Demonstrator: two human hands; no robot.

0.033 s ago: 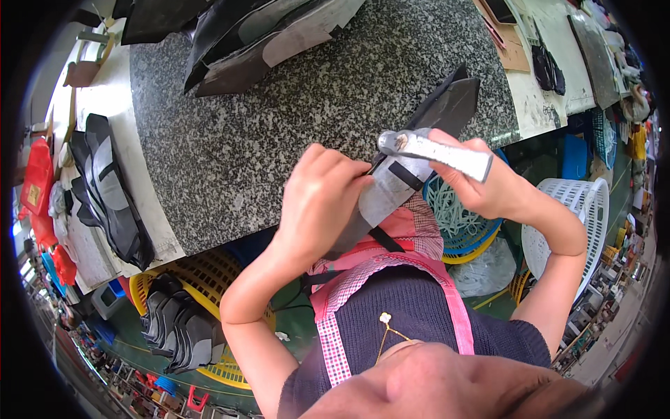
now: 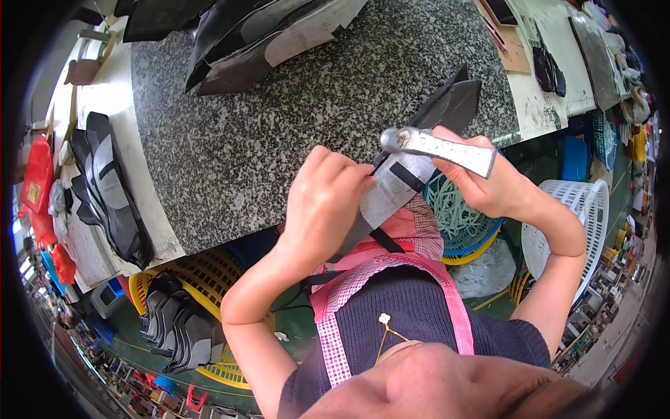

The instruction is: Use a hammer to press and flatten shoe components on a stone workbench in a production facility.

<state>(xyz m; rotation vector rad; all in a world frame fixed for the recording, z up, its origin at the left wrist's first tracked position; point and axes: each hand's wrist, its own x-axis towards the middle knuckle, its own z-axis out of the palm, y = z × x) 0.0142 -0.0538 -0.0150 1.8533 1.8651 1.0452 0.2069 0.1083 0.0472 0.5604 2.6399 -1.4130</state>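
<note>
My right hand [image 2: 485, 185] is closed around a metal hammer [image 2: 447, 152], its silver head showing above the fingers and its handle mostly hidden. Beneath the hammer lies a long black-and-grey shoe upper [image 2: 394, 192] with a short black strip across its grey part. Its far end rests on the speckled stone slab [image 2: 265, 153], and its near end reaches past the slab's front edge toward my apron. My left hand [image 2: 324, 199] pinches the upper's left edge between thumb and fingers, close to the round end of the hammer head. A gap between hammer and upper cannot be made out.
More black-and-grey uppers lie at the slab's back [image 2: 279, 49] and on the left side [image 2: 112, 188]. A yellow basket [image 2: 202, 272] holds several uppers at lower left. A blue basket with pale strips [image 2: 457, 209] and a white basket [image 2: 565, 209] stand right, below the slab.
The hammer and my right hand have shifted very slightly to the right. My left hand has also slid a little rightward along the upper's edge.
</note>
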